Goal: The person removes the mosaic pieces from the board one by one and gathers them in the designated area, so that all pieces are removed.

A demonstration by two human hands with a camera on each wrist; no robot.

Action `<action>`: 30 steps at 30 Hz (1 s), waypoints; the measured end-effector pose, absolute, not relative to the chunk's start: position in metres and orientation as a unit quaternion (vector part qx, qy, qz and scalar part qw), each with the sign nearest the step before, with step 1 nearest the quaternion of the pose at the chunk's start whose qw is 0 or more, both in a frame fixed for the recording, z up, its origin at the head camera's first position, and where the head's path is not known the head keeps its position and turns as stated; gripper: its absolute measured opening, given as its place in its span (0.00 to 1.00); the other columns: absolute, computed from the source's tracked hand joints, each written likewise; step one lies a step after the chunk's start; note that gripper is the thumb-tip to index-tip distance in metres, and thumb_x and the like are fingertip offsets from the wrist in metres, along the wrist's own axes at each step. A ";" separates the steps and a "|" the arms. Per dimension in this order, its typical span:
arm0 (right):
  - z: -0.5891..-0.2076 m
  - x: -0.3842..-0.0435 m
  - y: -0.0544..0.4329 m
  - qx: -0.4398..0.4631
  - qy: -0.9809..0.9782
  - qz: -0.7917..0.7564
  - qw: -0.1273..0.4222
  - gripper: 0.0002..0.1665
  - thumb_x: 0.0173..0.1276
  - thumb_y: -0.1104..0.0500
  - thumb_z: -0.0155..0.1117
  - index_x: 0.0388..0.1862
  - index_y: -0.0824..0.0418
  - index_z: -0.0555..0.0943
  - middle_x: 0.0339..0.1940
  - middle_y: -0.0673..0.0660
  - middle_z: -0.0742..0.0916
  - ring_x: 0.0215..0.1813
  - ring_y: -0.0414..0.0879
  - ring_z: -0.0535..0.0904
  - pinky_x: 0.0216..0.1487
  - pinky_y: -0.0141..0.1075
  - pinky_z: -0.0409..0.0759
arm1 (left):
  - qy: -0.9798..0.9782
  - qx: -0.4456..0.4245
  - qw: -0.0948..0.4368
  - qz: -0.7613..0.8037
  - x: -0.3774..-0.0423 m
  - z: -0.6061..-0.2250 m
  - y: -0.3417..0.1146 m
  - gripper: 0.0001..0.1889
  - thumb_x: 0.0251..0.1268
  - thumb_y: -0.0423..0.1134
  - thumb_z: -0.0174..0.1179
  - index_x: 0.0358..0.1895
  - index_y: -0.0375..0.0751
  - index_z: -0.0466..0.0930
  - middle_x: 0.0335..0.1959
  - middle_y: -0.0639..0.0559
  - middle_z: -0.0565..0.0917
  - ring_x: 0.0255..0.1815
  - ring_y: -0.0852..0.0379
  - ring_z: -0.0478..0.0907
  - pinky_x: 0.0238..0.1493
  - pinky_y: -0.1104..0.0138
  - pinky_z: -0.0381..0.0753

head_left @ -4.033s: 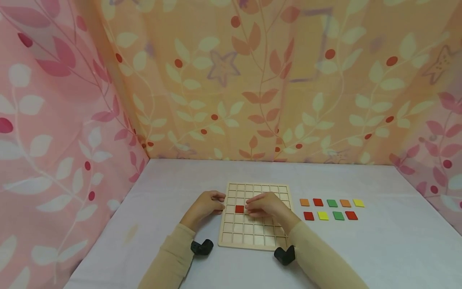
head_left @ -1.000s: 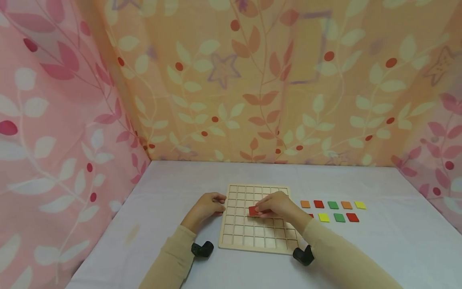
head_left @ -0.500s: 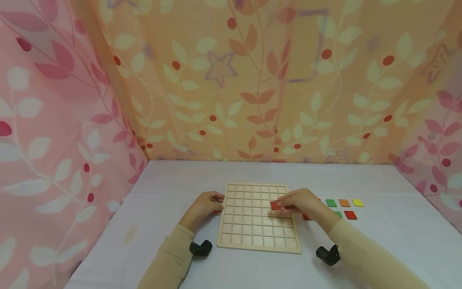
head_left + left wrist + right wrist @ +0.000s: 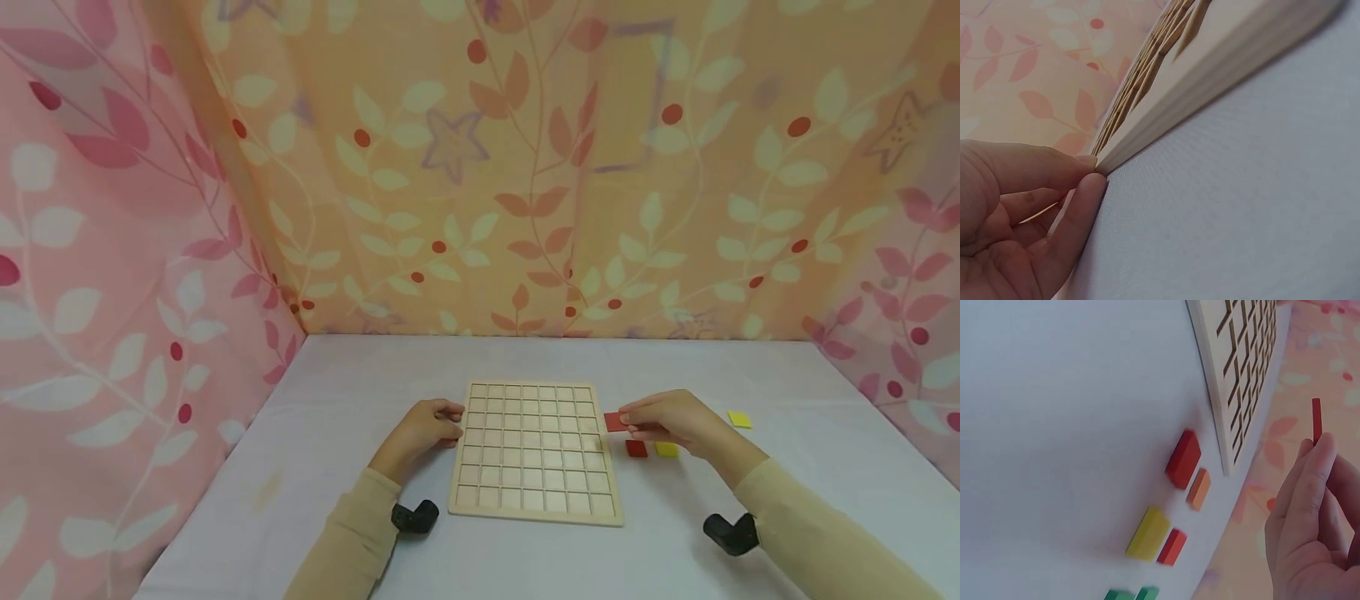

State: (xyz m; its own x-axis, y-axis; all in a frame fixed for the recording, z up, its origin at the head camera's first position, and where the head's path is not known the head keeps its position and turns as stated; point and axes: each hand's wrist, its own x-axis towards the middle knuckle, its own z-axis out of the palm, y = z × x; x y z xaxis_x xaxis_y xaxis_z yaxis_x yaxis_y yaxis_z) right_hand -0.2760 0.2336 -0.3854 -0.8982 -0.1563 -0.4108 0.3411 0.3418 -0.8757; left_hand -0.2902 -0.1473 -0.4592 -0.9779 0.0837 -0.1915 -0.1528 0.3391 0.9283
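Note:
My right hand (image 4: 671, 419) pinches a thin red square tile (image 4: 615, 422) at the board's right edge, raised above the table. The right wrist view shows this red tile (image 4: 1317, 419) edge-on between thumb and fingers. The pale wooden grid board (image 4: 534, 454) lies flat, its visible squares bare. Along its left edge, my left hand (image 4: 422, 431) rests with thumb and fingertips spread apart and touching the side; in the left wrist view, its fingertips (image 4: 1094, 184) meet the board's wooden edge (image 4: 1166, 122).
Right of the board, tiles lie in two rows: a red tile (image 4: 636, 448) and a yellow tile (image 4: 667, 450) in front, another yellow tile (image 4: 738, 419) behind. The right wrist view adds an orange tile (image 4: 1199, 489) and green ones. Floral cloth (image 4: 525, 167) walls the table.
The red tile that sat on the board's middle left was picked up by my right hand and carried right, past the board's right edge. My left hand stays at the left edge.

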 end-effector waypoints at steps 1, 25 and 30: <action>-0.385 -0.276 0.237 0.061 0.790 -0.569 0.218 0.27 0.68 0.57 0.68 0.59 0.75 0.78 0.36 0.53 0.89 0.34 0.42 0.88 0.45 0.35 0.87 | 0.812 -0.021 0.103 0.574 -0.291 -0.459 -0.147 0.21 0.55 0.21 0.62 0.55 0.29 0.81 0.43 0.43 0.82 0.34 0.59 0.79 0.35 0.68 0.85; -0.390 -0.269 0.340 0.107 0.788 -0.570 0.205 0.26 0.69 0.53 0.67 0.59 0.68 0.81 0.37 0.47 0.86 0.36 0.39 0.84 0.43 0.29 0.86 | 0.804 -0.018 0.110 0.584 -0.291 -0.457 -0.147 0.21 0.55 0.20 0.62 0.55 0.29 0.80 0.43 0.43 0.82 0.33 0.59 0.79 0.34 0.68 0.85; -0.391 -0.269 0.354 0.114 0.800 -0.553 0.201 0.32 0.69 0.52 0.67 0.63 0.72 0.76 0.38 0.47 0.85 0.37 0.40 0.84 0.44 0.30 0.86 | 0.806 -0.017 0.110 0.582 -0.292 -0.457 -0.147 0.21 0.55 0.20 0.62 0.55 0.28 0.80 0.43 0.42 0.82 0.33 0.59 0.79 0.35 0.68 0.86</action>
State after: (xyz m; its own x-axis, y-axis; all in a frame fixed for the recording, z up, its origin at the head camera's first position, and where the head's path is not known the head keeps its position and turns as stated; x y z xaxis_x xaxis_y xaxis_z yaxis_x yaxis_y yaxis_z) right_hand -0.2693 0.3543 -0.3914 -0.8931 -0.0392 -0.4481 0.4052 0.3623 -0.8394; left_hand -0.2916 -0.1471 -0.4566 -0.9752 0.1001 -0.1972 -0.1557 0.3225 0.9337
